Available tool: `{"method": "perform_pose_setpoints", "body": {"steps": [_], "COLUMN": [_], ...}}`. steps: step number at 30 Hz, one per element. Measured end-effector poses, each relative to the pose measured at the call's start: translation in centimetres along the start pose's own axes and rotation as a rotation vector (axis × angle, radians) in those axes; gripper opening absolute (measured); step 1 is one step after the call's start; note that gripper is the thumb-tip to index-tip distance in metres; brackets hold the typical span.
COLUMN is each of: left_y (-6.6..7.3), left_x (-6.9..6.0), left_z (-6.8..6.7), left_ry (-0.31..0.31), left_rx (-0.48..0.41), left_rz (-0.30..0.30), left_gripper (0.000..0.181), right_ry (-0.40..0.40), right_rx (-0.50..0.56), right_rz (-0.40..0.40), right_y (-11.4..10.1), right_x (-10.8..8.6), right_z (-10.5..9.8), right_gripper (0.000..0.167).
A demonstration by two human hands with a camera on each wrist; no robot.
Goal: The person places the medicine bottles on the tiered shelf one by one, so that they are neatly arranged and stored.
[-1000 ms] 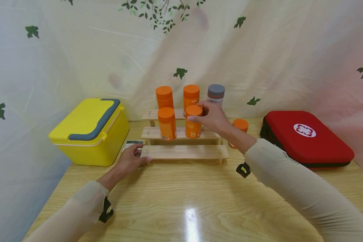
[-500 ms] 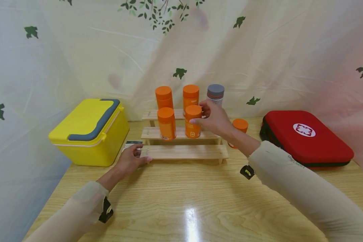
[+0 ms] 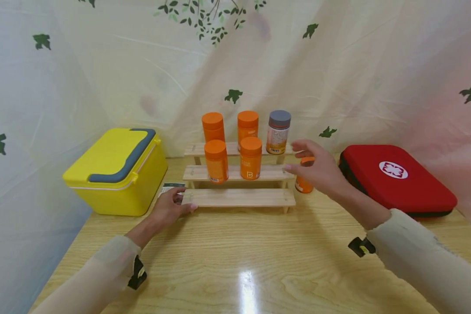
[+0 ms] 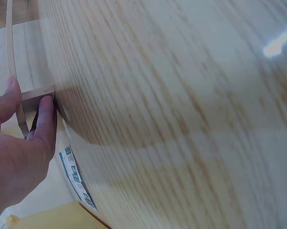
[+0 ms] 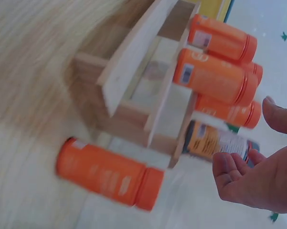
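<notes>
A three-step wooden rack (image 3: 239, 197) stands mid-table, its lowest step bare. My left hand (image 3: 168, 209) grips the left end of that step; in the left wrist view the thumb and fingers (image 4: 47, 119) pinch the wood. Two orange bottles, one on the left (image 3: 216, 161) and one on the right (image 3: 250, 158), stand on the middle step. The top step bears two more orange bottles and a grey-capped bottle (image 3: 278, 133). My right hand (image 3: 323, 170) is in the air right of the rack, holding nothing. Partly behind it, another orange bottle (image 5: 110, 172) stands on the table.
A yellow cooler box (image 3: 114, 170) with a grey handle sits on the left. On the right lies a red first-aid case (image 3: 400, 179). A small printed packet (image 4: 76, 176) lies by the rack's left end. A leaf-patterned curtain (image 3: 161, 78) hangs behind.
My right hand has let go of the right-hand orange bottle on the middle step and moved right, uncovering the grey-capped bottle. The left hand stays on the rack.
</notes>
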State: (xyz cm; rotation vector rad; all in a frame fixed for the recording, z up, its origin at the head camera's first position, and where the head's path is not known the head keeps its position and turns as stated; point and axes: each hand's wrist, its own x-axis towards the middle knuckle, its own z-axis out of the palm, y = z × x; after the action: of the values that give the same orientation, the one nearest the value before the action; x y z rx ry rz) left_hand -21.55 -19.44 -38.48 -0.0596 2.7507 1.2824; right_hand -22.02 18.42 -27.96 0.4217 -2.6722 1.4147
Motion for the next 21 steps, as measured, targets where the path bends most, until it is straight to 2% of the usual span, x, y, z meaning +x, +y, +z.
{"method": "perform_pose_setpoints", "body": {"steps": [3,11,16,21], "left_y": [0.0,0.0,0.1,0.2], "left_x": [0.0,0.0,0.0,0.0], "left_z": [0.0,0.1,0.0,0.0], "left_ry": [0.001,0.004,0.004,0.006], "left_rx": [-0.001,-0.001,0.005,0.01], "left_rz": [-0.005,0.006,0.0,0.006], "left_gripper": [0.065,0.064,0.064,0.064], "right_ry": [0.012,0.05,0.069,0.062], "right_rx": [-0.021,-0.155,-0.171,-0.169], "right_rz": [0.038,0.119,0.135,0.158], "right_y": [1.7,5.6,7.2,8.2], "right_x": [-1.0,-3.1,-3.3,-3.0], "right_z": [-1.5,-4.9,-6.1,-6.5], "right_gripper": [0.065,0.07,0.069,0.071]}}
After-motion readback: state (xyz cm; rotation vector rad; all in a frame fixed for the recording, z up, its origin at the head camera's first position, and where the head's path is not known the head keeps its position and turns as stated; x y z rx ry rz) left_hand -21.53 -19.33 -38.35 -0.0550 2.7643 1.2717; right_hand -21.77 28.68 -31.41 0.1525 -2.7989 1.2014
